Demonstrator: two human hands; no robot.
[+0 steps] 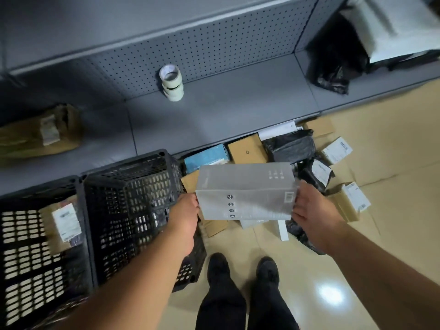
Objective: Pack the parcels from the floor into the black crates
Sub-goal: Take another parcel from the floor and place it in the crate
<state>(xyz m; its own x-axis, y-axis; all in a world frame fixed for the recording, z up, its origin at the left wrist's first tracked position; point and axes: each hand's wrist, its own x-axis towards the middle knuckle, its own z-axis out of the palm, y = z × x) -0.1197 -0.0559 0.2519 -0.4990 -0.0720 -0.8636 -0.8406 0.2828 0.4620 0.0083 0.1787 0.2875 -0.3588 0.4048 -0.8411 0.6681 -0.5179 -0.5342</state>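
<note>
I hold a grey rectangular box (246,190) in the air between both hands, above the parcels on the floor. My left hand (184,220) grips its left end and my right hand (309,208) its right end. Just left of the box stands a black crate (133,191) with nothing visible inside. A second black crate (35,258) at the far left holds a brown parcel with a white label (63,226). On the floor behind the box lie a blue box (206,159), a brown carton (247,152) and black bagged parcels (290,146).
A grey shelf (226,108) runs along the back, carrying a stack of tape rolls (172,82), a brown parcel (40,132) at the left and black and white bags (333,67) at the right. My feet (242,272) stand on the tan floor.
</note>
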